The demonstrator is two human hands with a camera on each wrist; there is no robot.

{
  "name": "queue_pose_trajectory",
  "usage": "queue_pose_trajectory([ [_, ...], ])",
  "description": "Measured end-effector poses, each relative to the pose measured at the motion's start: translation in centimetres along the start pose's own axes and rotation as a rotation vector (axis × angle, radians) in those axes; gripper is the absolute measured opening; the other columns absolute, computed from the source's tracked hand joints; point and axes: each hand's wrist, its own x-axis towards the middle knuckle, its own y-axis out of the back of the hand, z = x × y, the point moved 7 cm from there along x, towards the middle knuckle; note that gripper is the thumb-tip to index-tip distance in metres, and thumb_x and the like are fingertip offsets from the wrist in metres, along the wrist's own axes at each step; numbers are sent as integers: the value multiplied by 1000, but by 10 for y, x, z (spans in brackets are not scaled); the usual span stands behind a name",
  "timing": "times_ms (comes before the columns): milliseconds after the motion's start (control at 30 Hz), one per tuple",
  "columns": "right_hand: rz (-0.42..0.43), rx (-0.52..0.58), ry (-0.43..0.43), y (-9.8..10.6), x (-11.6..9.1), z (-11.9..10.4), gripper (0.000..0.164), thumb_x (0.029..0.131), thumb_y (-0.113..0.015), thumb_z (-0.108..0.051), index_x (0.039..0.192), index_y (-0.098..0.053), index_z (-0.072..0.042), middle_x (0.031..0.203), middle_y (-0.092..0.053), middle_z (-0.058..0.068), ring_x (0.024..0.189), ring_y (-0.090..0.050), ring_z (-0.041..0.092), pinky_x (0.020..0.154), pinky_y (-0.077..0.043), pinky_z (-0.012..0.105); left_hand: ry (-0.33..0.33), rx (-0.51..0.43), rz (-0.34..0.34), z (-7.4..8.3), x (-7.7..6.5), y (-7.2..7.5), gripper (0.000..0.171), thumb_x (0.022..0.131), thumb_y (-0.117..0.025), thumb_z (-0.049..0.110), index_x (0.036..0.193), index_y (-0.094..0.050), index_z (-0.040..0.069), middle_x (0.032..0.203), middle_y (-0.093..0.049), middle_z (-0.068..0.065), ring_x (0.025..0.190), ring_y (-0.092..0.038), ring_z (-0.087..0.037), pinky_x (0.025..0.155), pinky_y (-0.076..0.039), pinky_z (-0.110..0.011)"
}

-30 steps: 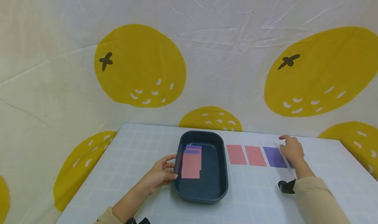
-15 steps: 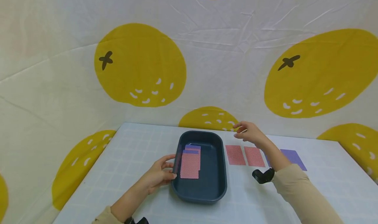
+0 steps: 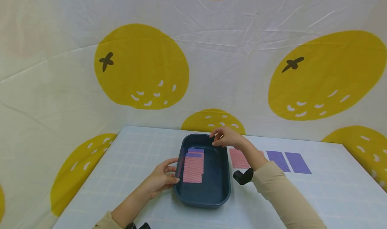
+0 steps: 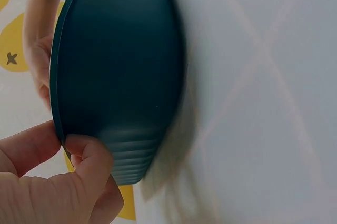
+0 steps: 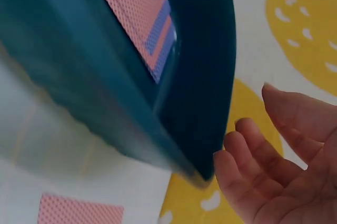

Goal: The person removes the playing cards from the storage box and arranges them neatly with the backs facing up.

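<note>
Pinching the left rim of the dark blue tray (image 3: 213,188) between thumb and fingers with the left grip (image 3: 163,178). Holding nothing in the right grip (image 3: 226,136), with fingers apart and slightly bent above the tray's far right corner; impossible to tell whether touching the rim. Showing overlapped red and purple cards (image 3: 192,170) inside the tray, toward its left side. Bearing two red cards (image 3: 238,158) just right of the tray on the pale, faintly checked worktop (image 3: 145,146), partly hidden behind the right arm (image 3: 255,155), and two purple cards (image 3: 298,163) farther right. Backed by creased white sheeting (image 3: 223,74) printed with large yellow fruit (image 3: 142,67).
</note>
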Motion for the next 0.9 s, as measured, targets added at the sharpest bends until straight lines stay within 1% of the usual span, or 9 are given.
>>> queue_pose_trajectory([
  [100, -65, 17, 8, -15, 7, -5, 33, 83, -67, -5, 111, -57, 7, 83, -56, 10, 71, -53, 18, 67, -49, 32, 0, -1, 4, 0, 0, 1, 70, 78, -59, -15, 141, -32, 2, 104, -44, -13, 79, -47, -17, 63, -45, -29],
  [200, -114, 33, 15, -28, 14, -9, 34, 82, -68, -5, 110, -56, 7, 81, -56, 9, 69, -51, 17, 64, -47, 31, -7, -6, -11, 1, 0, 1, 70, 78, -59, -15, 141, -32, 1, 104, -44, -13, 79, -48, -17, 63, -46, -29],
  [300, -140, 36, 13, -39, 19, -11, 34, 79, -70, -3, 109, -57, 7, 80, -56, 9, 68, -50, 15, 62, -45, 28, -14, -12, -30, 2, 0, -1, 70, 78, -59, -14, 141, -31, 1, 105, -44, -14, 79, -48, -16, 64, -46, -29],
  [433, -164, 25, 6, -55, 24, -14, 35, 75, -72, -1, 107, -59, 5, 79, -58, 8, 67, -52, 13, 61, -45, 28, -12, -14, -30, 3, 0, -2, 70, 79, -58, -15, 141, -31, 1, 105, -44, -14, 79, -48, -17, 63, -46, -29],
  [533, -168, -24, -12, -66, 29, -12, 32, 73, -73, 2, 103, -61, 3, 77, -59, 7, 65, -52, 13, 60, -46, 27, -13, -14, -35, 4, 0, -2, 69, 79, -58, -14, 141, -30, 1, 105, -44, -15, 80, -48, -17, 64, -46, -29],
  [633, -157, -115, -43, -76, 32, -7, 29, 70, -74, 3, 97, -63, -1, 78, -59, 6, 66, -53, 14, 61, -47, 27, -17, -16, -44, 4, 0, -3, 70, 79, -58, -14, 141, -30, 0, 105, -43, -14, 80, -48, -16, 65, -46, -29],
  [700, -152, -168, -78, -82, 33, -3, 32, 68, -78, 1, 96, -63, -4, 83, -59, 6, 70, -53, 16, 63, -47, 29, -19, -17, -41, 4, 0, -3, 70, 79, -58, -14, 141, -30, 0, 104, -43, -13, 80, -48, -16, 64, -45, -28],
  [800, -149, -214, -155, -92, 32, 3, 39, 63, -84, -7, 95, -61, -10, 89, -56, 6, 76, -53, 20, 68, -47, 35, -18, -19, -34, 3, 0, -2, 69, 79, -58, -15, 141, -31, 0, 103, -43, -12, 79, -47, -16, 63, -45, -28],
  [900, -150, -256, -202, -99, 31, 6, 45, 60, -87, -8, 95, -59, -13, 90, -54, 4, 78, -52, 21, 69, -46, 36, -15, -20, -31, 2, 0, -1, 69, 80, -58, -14, 141, -31, 1, 103, -43, -12, 79, -47, -16, 63, -45, -28],
])
